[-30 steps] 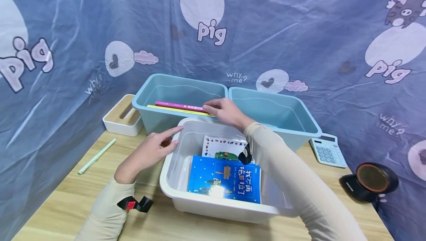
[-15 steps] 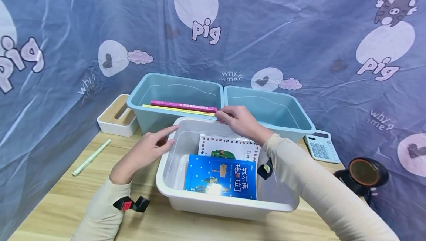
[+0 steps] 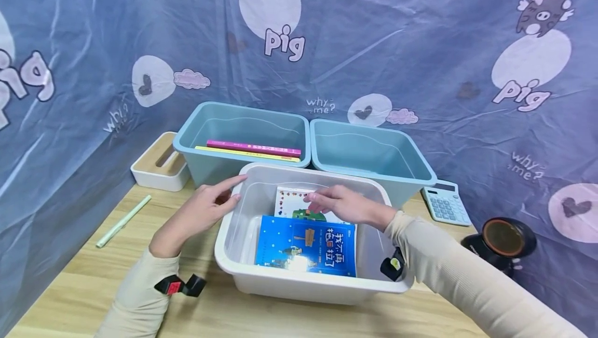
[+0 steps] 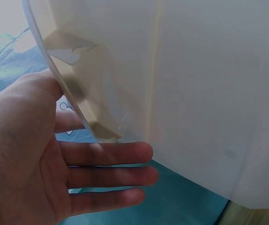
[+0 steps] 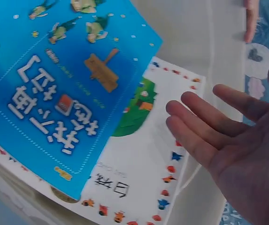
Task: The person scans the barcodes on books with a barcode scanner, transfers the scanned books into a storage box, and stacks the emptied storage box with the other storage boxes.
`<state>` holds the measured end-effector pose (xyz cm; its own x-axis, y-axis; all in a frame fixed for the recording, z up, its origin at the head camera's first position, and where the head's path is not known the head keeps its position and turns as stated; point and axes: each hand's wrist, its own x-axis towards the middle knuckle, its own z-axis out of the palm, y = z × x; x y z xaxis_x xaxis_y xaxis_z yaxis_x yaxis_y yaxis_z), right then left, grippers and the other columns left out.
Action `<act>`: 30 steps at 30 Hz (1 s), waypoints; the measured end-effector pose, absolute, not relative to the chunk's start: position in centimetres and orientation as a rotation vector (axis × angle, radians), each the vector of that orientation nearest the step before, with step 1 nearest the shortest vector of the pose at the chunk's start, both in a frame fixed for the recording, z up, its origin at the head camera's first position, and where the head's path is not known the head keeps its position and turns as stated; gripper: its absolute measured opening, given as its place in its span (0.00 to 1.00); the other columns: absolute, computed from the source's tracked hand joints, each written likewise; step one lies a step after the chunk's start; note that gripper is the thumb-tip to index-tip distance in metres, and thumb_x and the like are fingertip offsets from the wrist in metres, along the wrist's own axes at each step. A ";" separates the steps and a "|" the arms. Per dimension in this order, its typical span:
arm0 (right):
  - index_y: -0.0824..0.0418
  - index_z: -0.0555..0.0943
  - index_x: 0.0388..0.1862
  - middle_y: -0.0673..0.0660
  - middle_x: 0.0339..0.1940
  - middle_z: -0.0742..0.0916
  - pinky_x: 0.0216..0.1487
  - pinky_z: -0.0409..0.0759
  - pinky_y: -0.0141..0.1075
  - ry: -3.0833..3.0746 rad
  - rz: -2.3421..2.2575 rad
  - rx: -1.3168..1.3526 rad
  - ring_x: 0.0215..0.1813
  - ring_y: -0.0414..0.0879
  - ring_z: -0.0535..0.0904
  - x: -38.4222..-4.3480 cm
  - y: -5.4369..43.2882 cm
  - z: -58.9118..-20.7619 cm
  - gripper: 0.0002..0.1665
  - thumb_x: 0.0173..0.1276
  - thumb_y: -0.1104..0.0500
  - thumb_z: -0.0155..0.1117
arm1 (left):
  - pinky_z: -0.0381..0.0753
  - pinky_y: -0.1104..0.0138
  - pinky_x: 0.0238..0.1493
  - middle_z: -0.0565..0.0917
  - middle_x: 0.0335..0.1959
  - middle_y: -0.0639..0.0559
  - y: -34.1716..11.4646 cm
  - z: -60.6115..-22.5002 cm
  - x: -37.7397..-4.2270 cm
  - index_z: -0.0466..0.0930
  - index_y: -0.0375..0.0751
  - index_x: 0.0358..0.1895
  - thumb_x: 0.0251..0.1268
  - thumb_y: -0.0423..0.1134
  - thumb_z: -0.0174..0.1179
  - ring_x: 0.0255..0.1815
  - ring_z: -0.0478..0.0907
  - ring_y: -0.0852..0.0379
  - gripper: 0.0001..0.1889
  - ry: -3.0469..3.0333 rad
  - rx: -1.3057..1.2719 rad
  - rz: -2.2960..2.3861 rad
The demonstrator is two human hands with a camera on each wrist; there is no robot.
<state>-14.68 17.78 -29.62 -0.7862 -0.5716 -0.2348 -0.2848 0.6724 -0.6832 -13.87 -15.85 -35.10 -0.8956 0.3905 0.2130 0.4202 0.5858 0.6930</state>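
A white bin (image 3: pixel 317 291) holds a blue book (image 3: pixel 280 244) that overlaps a white picture book (image 3: pixel 289 198) with a small-figure border and a green picture. My right hand (image 3: pixel 345 205) hovers over the white picture book inside the bin; in the right wrist view its fingers (image 5: pixel 200 136) are spread loosely beside that book with nothing in them. At the bin's far left corner, my left hand (image 3: pixel 198 213) touches the rim with thumb and index finger. The left wrist view shows its other fingers (image 4: pixel 111 176) stretched straight along the bin's outer side.
Behind stand two teal bins; the left teal bin (image 3: pixel 252 111) contains a pink book (image 3: pixel 252 147) and a yellow book (image 3: pixel 247 153) on edge. A wood-topped tissue box (image 3: pixel 161 166), pale green pen (image 3: pixel 123 221), calculator (image 3: pixel 446 203) and black cup-like object (image 3: pixel 504 239) surround them.
My right hand has come off the pink and yellow books in the left teal bin and moved toward me, over the white bin. My left hand stays at the rim. The view has shifted slightly right.
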 end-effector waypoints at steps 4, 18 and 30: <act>0.59 0.71 0.73 0.63 0.66 0.82 0.71 0.68 0.59 2.419 -0.835 -0.535 0.70 0.61 0.75 -14.4 17.6 -30.5 0.36 0.83 0.38 0.36 | 0.74 0.64 0.37 0.71 0.26 0.53 -15.8 -35.1 -13.8 0.68 0.46 0.75 0.76 0.42 0.56 0.34 0.71 0.55 0.27 -2.760 -0.712 -1.233; 0.52 0.69 0.76 0.57 0.74 0.75 0.75 0.60 0.61 2.419 -0.682 -0.397 0.78 0.60 0.65 -14.2 17.1 -32.0 0.44 0.75 0.26 0.40 | 0.75 0.64 0.37 0.73 0.26 0.53 -15.8 -35.1 -13.8 0.68 0.45 0.75 0.76 0.41 0.56 0.35 0.72 0.55 0.27 -2.759 -0.713 -1.218; 0.49 0.66 0.78 0.56 0.76 0.73 0.76 0.59 0.61 2.336 -0.707 -0.443 0.79 0.59 0.64 -14.1 17.3 -32.0 0.46 0.74 0.24 0.35 | 0.75 0.63 0.38 0.73 0.26 0.53 -15.8 -35.0 -13.7 0.68 0.45 0.75 0.76 0.41 0.56 0.35 0.72 0.55 0.27 -2.764 -0.707 -1.220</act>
